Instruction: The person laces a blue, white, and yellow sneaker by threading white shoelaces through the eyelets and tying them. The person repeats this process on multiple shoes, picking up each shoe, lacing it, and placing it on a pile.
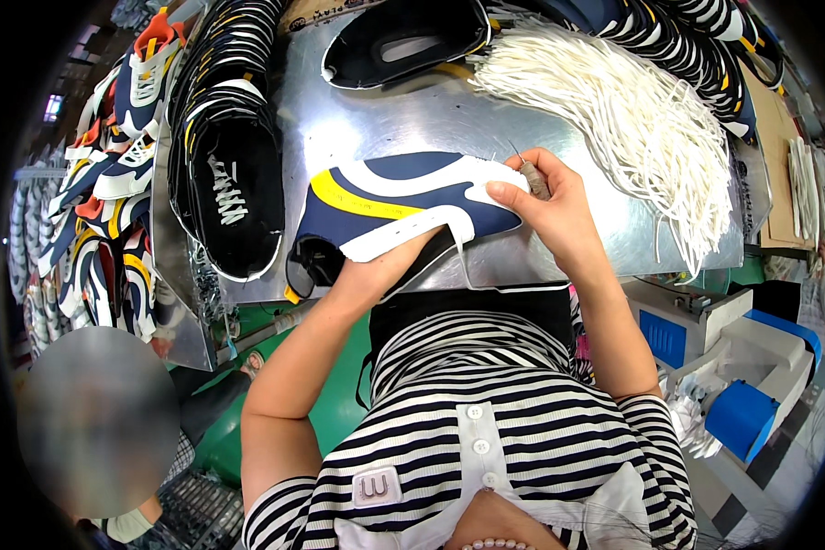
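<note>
1. Navy, white and yellow shoe upper [390, 206] is the landmark: it lies flat near the front edge of the metal surface [412, 115].
2. Left hand [376, 266] comes in under the near edge of the shoe upper, fingers tucked beneath it and closed on the fabric, so it props the piece up from below.
3. Right hand [545, 206] is at the right end of the shoe upper, thumb pressed on its white tip; its fingers are curled tight around a small brown tool [533, 179] with a thin point sticking up.
4. Right of and beyond the shoe upper, a big bundle of white laces [632, 110] fans across the surface.
5. Beyond the shoe upper lies a black, open shoe piece [403, 41].
6. Left of the shoe upper, a stack of black shoe pieces [234, 174] leans in a row.
7. Farther left of the shoe upper, racks hold more coloured uppers [110, 165].
8. Below and right of the shoe upper, off the surface, stands a blue and white machine [738, 367].
</note>
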Tool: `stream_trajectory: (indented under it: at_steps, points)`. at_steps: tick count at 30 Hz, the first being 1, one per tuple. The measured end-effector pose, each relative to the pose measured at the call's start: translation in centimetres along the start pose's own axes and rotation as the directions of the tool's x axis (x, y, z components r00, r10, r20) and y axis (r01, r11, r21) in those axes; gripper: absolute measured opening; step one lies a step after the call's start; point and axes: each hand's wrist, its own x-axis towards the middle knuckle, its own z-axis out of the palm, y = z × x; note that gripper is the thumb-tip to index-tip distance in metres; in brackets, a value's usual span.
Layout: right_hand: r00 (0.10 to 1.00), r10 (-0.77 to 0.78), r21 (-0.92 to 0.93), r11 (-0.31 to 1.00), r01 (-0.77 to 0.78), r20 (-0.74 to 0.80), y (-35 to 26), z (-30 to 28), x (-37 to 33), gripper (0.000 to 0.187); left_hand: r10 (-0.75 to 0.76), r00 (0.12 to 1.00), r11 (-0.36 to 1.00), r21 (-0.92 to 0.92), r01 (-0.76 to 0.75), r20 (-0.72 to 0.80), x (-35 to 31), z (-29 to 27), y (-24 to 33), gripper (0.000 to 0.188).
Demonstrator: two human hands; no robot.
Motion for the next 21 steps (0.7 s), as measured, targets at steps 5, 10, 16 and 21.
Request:
stream_trajectory:
  at_steps: [5, 10, 16, 21]
  points:
    - [0.997, -0.027, -0.087, 0.996, 0.021, -0.077, -0.2, 0.6, 0.1, 0.033, 0.238, 0.96, 0.723, 0.633, -0.277, 0.149, 3.9, -2.3, -2.5, 0.025]
    - [0.995, 0.032, 0.181, 0.983, -0.015, -0.094, 0.9, -1.6, 2.5, 0.023, 0.149, 0.908, 0.808, 0.481, -0.34, 0.391, 0.1, -2.6, 3.8, 0.038]
    - [0.998, -0.054, 0.141, 0.989, 0.052, 0.015, 2.8, -1.4, -1.8, 0.02, 0.421, 0.885, 0.557, 0.713, -0.427, 0.2, -0.2, -1.7, 2.1, 0.015]
    - [0.914, 0.08, 0.087, 0.988, -0.124, 0.398, 2.5, 0.0, -1.6, 0.027, 0.447, 0.856, 0.551, 0.674, -0.492, 0.26, -0.7, -0.9, 3.3, 0.014]
